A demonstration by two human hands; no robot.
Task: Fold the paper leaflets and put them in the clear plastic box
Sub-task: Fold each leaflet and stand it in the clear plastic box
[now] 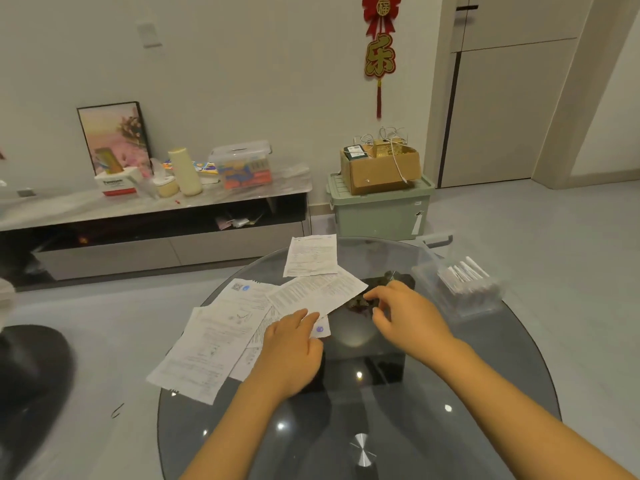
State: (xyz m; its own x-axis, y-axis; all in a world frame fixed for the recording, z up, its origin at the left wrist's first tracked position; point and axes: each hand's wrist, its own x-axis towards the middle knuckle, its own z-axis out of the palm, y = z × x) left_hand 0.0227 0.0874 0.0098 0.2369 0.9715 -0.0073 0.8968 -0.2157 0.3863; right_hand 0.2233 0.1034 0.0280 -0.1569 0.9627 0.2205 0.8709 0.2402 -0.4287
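Several printed paper leaflets lie spread on the round dark glass table (346, 427). One leaflet (317, 293) lies in the middle. My left hand (291, 344) rests with straight fingers on its near edge. My right hand (405, 315) is at its right corner, fingers curled; whether it pinches the paper I cannot tell. A larger leaflet (211, 344) overhangs the table's left edge, and another leaflet (311, 255) lies at the far edge. The clear plastic box (457, 289) stands at the right of the table, holding several folded papers.
Beyond the table a low TV cabinet (156, 216) carries a picture frame, bottles and a lidded clear box (242, 164). A green storage bin (381, 209) with a cardboard box on top stands by the wall. A dark chair (31, 375) is at the left.
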